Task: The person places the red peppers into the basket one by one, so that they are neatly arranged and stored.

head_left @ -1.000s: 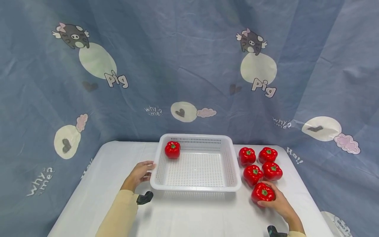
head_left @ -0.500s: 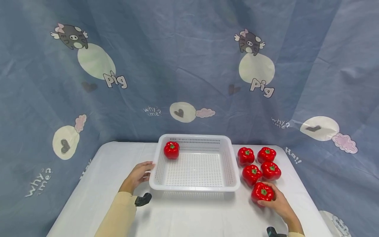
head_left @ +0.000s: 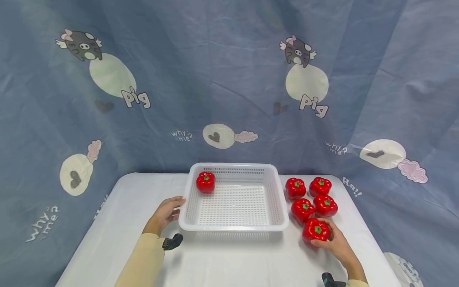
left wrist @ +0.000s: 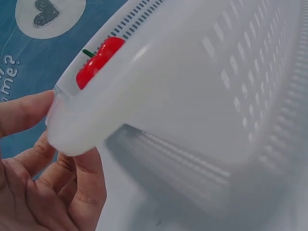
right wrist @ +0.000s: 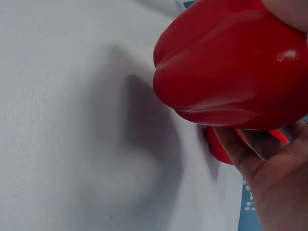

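Observation:
My left hand (head_left: 166, 213) is at the left side of a white plastic basket (head_left: 233, 228); in the left wrist view its thumb meets the rim (left wrist: 86, 132) and its fingers reach underneath. One red bell pepper (head_left: 206, 182) sits in the basket's back left corner. To the right of the basket, my right hand (head_left: 338, 245) grips another red bell pepper (head_left: 315, 232) between thumb and fingers. In the right wrist view this held pepper (right wrist: 231, 67) hangs over the white table, its shadow apart from it.
Several more red bell peppers (head_left: 325, 205) stand grouped on the white table (head_left: 229, 259), right of the basket and just behind the held one. A blue patterned curtain (head_left: 229, 99) rises behind and beside the table.
The pepper in my right hand has come up slightly, nearer the grouped peppers in the head view. My left hand stays at the basket's rim. The head view has shifted slightly.

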A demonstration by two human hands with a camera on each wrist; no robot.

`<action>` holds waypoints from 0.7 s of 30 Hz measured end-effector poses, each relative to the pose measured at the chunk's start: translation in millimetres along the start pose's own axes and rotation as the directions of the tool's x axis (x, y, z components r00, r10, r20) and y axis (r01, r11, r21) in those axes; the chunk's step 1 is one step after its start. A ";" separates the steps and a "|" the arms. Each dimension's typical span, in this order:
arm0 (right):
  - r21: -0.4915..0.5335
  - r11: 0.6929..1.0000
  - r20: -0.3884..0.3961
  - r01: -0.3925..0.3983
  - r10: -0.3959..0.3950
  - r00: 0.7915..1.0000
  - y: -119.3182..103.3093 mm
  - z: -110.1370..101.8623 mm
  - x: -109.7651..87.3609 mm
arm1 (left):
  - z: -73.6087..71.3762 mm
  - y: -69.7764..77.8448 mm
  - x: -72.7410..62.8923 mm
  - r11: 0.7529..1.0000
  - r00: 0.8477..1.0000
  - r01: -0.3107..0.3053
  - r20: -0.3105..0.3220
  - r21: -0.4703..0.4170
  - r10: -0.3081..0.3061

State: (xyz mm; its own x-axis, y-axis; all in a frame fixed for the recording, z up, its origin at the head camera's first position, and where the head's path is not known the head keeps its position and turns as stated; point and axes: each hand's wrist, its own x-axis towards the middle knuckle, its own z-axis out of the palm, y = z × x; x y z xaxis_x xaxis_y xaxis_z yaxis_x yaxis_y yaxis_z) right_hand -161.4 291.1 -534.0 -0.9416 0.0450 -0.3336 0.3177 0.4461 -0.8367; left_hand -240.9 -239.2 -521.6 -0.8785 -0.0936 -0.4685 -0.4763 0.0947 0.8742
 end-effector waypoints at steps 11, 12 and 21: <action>-0.029 0.999 0.008 0.046 -0.046 0.999 -14.0 -13.9 -6.0 | -4.0 2.6 1.4 0.999 1.000 0.006 0.020 -0.043 -0.005; -0.033 0.998 0.007 0.048 -0.048 0.999 -15.8 -15.6 -6.9 | -3.9 2.7 1.4 0.999 1.000 0.005 0.027 -0.043 -0.003; -0.021 0.993 -0.005 0.120 -0.121 0.993 -32.4 -31.1 -9.1 | -2.1 2.9 3.2 0.997 0.999 0.018 0.046 -0.076 -0.015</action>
State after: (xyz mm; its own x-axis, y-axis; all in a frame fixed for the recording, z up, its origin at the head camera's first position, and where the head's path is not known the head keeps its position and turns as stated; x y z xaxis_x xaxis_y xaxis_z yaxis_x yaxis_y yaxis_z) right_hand -166.6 304.0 -490.3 -0.9736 -0.0047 -0.2282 0.1997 0.4667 -0.8616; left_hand -245.0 -241.3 -520.3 -0.8721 -0.0497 -0.4868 -0.4881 0.0177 0.8726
